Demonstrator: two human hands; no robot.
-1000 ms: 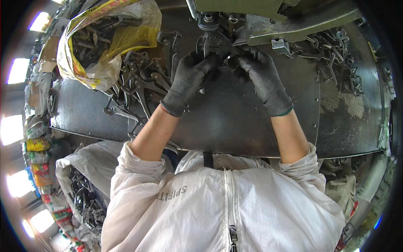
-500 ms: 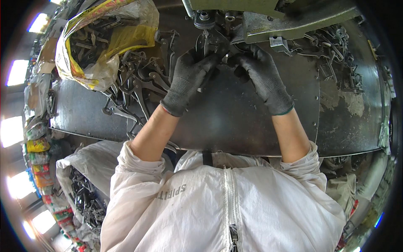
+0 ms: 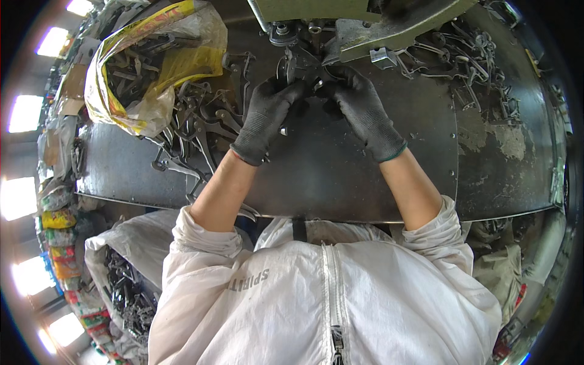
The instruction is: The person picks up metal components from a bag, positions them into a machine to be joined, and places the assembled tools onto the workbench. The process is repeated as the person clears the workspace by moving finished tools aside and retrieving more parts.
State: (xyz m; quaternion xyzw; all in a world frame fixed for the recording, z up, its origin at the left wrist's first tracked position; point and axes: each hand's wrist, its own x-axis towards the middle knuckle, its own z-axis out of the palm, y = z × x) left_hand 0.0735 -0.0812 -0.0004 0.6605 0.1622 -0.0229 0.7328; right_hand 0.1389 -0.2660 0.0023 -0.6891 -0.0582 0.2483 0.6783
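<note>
Both my hands wear dark grey knit gloves and work close together beneath a green machine (image 3: 316, 13). My left hand (image 3: 266, 115) is closed round a flat steel part, perhaps a locking-plier piece (image 3: 291, 63), whose upper end rises past the fingers. A small bright metal end (image 3: 283, 131) shows below that palm. My right hand (image 3: 362, 114) pinches a small shiny metal piece (image 3: 317, 84) at its fingertips, just right of the left hand. Most of both grips is hidden by the gloves and the shadow under the machine.
Left of my hands, several locking-plier parts (image 3: 198, 131) lie heaped beside a yellow and clear plastic bag (image 3: 193, 61) of metal pieces. More metal parts (image 3: 468, 58) lie at the far right. The steel table's front edge (image 3: 340, 220) runs before my body; a white sack (image 3: 131, 234) of parts stands below left.
The view has shifted slightly, and the machine appears farther left. My right hand has moved a little left. The small shiny piece at its fingertips shows more clearly.
</note>
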